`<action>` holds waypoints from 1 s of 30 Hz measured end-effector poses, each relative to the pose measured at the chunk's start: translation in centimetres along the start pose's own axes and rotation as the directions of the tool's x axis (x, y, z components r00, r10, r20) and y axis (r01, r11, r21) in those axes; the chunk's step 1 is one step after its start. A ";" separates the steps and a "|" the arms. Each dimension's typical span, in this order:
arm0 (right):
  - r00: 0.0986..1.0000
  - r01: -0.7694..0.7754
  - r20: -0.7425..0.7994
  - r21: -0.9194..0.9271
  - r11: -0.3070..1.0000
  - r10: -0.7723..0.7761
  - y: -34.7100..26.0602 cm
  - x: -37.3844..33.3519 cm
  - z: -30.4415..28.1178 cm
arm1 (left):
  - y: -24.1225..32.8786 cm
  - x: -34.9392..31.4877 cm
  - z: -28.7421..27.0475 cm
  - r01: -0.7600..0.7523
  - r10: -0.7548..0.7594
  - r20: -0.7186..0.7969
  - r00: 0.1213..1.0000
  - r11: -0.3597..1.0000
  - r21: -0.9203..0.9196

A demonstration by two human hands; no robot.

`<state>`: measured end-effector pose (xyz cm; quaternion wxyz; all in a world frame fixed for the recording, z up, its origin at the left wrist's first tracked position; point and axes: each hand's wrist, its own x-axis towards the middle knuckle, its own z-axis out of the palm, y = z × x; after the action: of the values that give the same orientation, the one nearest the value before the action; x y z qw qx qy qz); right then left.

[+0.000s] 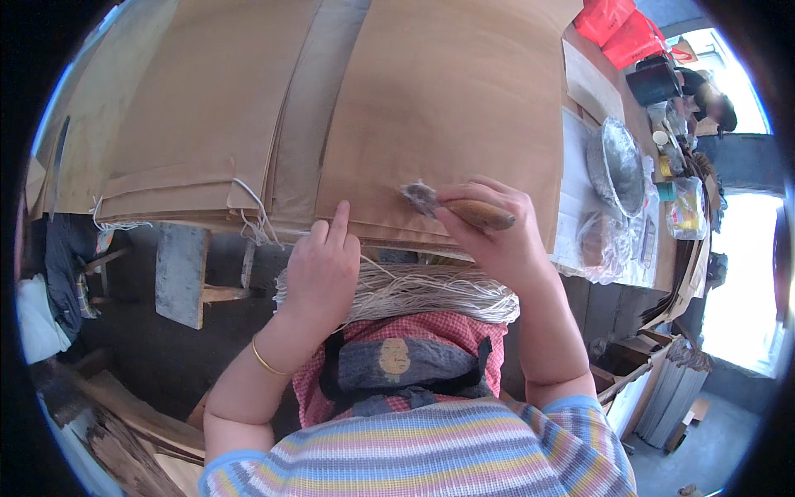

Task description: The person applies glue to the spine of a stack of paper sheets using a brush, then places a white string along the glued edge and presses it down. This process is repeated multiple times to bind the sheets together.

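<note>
In my right hand (497, 228) is a brush with a wooden handle (482, 215); its bristle end (420, 199), caked with whitish paste, rests on or just above a brown paper sheet (447, 108). My left hand (325, 269) is at the near left corner of that sheet, index finger stretched onto the paper and the other fingers partly bent. Thin white cord passes close to this hand; whether the fingers touch it I cannot tell. Across my lap lies a thick bundle of white cords (422, 294).
To the left is another stack of brown paper (199, 99) with a white cord loop (255, 211) at its corner. On the right stand a metal basin (617, 170), a clear plastic bag (604, 248) and red bags (617, 33). A person (714, 103) is at the far right.
</note>
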<state>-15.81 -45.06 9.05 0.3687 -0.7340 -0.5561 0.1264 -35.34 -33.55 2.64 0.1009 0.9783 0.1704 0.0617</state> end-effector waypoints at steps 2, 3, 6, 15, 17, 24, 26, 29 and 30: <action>0.998 -0.064 -0.017 0.042 0.997 0.065 -1.1 -0.3 -0.4 | -0.2 0.4 0.6 -0.009 0.009 0.029 1.000 0.999 0.031; 1.000 -0.023 -0.018 0.069 0.997 0.024 -1.0 -0.1 0.2 | -0.2 0.6 0.7 -0.008 0.006 0.035 0.999 0.999 0.043; 0.999 -0.001 -0.043 0.113 0.994 0.006 -0.5 0.6 2.3 | 0.0 0.6 0.8 -0.010 0.007 0.052 0.999 0.998 0.054; 0.838 -0.526 -0.187 -0.033 0.850 0.512 4.8 -5.2 -5.4 | -0.2 0.6 0.8 -0.019 0.017 0.041 0.999 0.998 0.051; 0.823 -0.552 -0.240 -0.122 0.825 0.515 6.1 -6.4 -6.4 | -0.1 0.6 0.8 -0.019 0.017 0.043 0.999 0.999 0.048; 0.830 -0.523 -0.300 -0.127 0.843 0.470 6.8 -6.5 -8.5 | -0.5 0.7 2.0 0.076 -0.088 0.088 0.992 0.989 0.130; 0.773 -0.330 -0.432 0.351 0.876 0.464 6.6 -9.8 -12.0 | 0.4 1.2 0.7 0.029 -0.032 0.073 0.997 0.998 0.050; 0.561 -0.309 -0.723 0.270 0.912 0.404 8.0 -15.3 -15.6 | 0.6 1.2 -0.7 0.007 0.005 0.052 0.999 0.972 -0.233; 0.686 -0.355 -0.715 -0.171 0.919 0.132 10.9 -17.7 -17.2 | 0.7 1.1 -1.0 -0.030 0.028 -0.012 1.000 0.968 -0.249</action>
<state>-3.82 -69.31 9.61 0.4144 -0.8421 -0.2866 -0.1926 -34.27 -33.64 3.86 0.2214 0.9599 0.1474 0.0881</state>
